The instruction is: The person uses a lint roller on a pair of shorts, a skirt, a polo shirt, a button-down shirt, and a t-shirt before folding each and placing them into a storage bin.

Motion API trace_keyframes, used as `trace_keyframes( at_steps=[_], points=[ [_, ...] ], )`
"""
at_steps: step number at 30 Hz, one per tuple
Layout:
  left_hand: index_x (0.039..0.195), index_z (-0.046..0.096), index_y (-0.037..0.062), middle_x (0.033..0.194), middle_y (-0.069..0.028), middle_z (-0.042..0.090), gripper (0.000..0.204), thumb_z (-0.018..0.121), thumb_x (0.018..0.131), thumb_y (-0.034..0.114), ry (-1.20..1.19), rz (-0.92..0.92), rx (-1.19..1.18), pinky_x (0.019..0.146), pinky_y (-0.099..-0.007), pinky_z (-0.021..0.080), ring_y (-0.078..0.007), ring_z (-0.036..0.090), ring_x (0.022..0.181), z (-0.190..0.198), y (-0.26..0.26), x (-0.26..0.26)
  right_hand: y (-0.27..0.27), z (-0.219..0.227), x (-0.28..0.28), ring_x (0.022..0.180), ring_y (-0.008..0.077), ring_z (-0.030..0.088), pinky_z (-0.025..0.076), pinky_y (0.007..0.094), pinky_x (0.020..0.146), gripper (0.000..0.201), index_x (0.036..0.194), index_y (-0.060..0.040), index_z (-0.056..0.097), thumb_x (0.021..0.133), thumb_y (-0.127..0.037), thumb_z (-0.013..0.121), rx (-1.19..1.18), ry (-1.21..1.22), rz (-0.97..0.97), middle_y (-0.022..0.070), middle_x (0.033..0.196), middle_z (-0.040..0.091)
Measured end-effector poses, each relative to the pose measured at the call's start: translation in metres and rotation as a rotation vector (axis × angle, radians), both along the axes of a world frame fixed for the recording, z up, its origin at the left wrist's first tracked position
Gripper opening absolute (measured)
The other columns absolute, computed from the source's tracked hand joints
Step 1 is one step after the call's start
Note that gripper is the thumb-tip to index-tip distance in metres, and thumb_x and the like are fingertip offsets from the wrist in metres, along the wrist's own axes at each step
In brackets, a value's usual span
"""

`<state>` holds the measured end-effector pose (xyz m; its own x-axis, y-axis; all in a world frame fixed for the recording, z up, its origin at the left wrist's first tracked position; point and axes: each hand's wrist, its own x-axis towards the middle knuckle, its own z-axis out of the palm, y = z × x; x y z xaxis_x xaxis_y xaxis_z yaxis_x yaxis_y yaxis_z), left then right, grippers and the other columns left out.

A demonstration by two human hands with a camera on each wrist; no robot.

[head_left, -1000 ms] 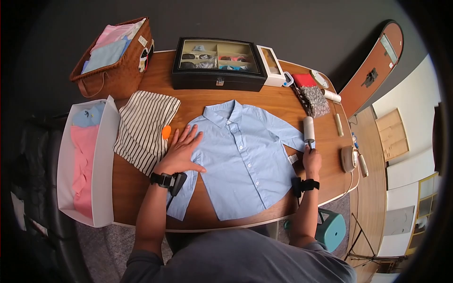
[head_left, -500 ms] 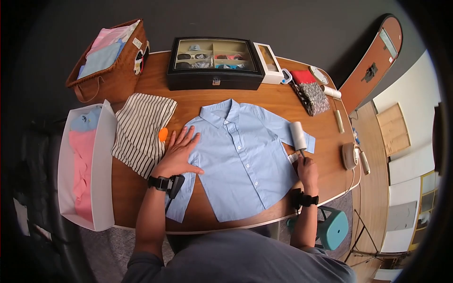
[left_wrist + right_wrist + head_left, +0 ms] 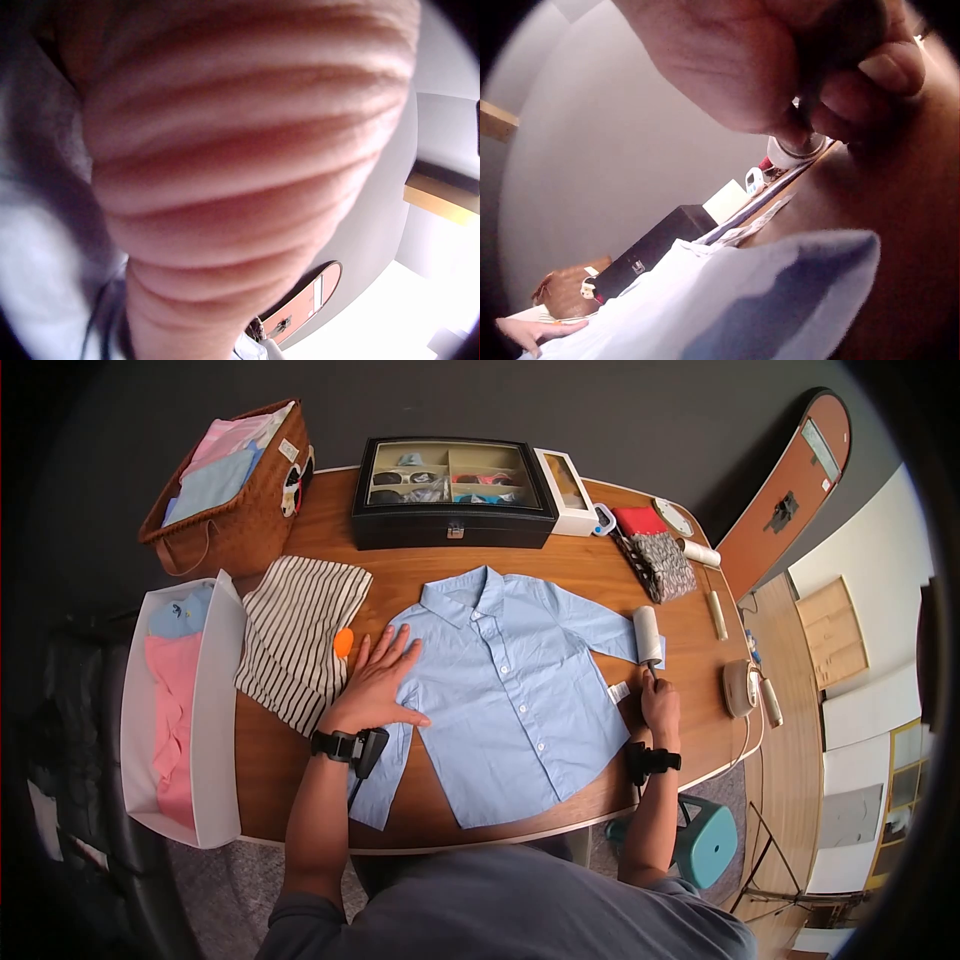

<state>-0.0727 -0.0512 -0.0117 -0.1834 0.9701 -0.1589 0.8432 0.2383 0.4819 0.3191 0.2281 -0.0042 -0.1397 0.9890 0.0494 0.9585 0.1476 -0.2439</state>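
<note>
A light blue button-up shirt (image 3: 500, 690) lies spread on the wooden table, collar away from me. My left hand (image 3: 376, 685) rests with spread fingers on the shirt's left side, near the shoulder and sleeve. In my right hand (image 3: 660, 705) is the handle of a white lint roller (image 3: 648, 636), its roll over the cuff end of the right sleeve. The right wrist view shows curled fingers (image 3: 892, 71) around the handle, with the roll (image 3: 795, 150) partly hidden behind them. Beside the left hand lies a folded striped garment (image 3: 300, 640) with an orange piece (image 3: 344, 642) at its edge.
A white bin (image 3: 215, 760) holding pink and blue clothes stands at the left, below a brown basket (image 3: 240, 530) of clothing. Across the back sits a black glasses case (image 3: 455, 535) beside a white box (image 3: 575, 520). A beige corded device (image 3: 738, 690) lies at the right edge.
The lint roller moved inward along the right sleeve, then back out toward the cuff with my right hand. My left hand stayed in place on the shirt.
</note>
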Motion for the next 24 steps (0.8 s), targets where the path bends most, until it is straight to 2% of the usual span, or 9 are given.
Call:
trace_keyframes(
  at_steps=[11, 13, 24],
  points=[
    [0.155, 0.022, 0.0124, 0.164, -0.0112, 0.009, 0.127, 0.083, 0.056, 0.062, 0.002, 0.006, -0.002, 0.122, -0.0473, -0.003, -0.0243, 0.001, 0.152, -0.0017, -0.0001, -0.0001, -0.001, -0.0013, -0.0025, 0.088, 0.0474, 0.064, 0.049, 0.0539, 0.077, 0.057, 0.086, 0.0037, 0.069, 0.097, -0.048, 0.047, 0.023, 0.01, -0.02, 0.0302, 0.089, 0.066],
    [0.155, 0.022, 0.0106, 0.164, -0.0126, 0.006, 0.128, 0.086, 0.055, 0.059, -0.037, -0.001, -0.003, 0.121, -0.0501, -0.003, -0.027, -0.002, 0.152, -0.0004, 0.0002, -0.0002, -0.0012, -0.0023, -0.0024, 0.088, 0.0474, 0.064, 0.049, 0.0541, 0.077, 0.057, 0.086, 0.0036, 0.069, 0.097, -0.048, 0.047, 0.036, 0.002, -0.028, 0.0301, 0.089, 0.066],
    [0.155, 0.022, 0.0107, 0.164, -0.0128, 0.006, 0.128, 0.086, 0.055, 0.059, -0.037, -0.006, 0.001, 0.121, -0.0509, -0.004, -0.0275, -0.002, 0.152, -0.0014, 0.0004, -0.0008, 0.0027, -0.007, 0.0002, 0.088, 0.0476, 0.064, 0.05, 0.055, 0.076, 0.056, 0.085, 0.0034, 0.069, 0.097, -0.047, 0.047, 0.036, -0.006, -0.026, 0.0299, 0.088, 0.066]
  ],
)
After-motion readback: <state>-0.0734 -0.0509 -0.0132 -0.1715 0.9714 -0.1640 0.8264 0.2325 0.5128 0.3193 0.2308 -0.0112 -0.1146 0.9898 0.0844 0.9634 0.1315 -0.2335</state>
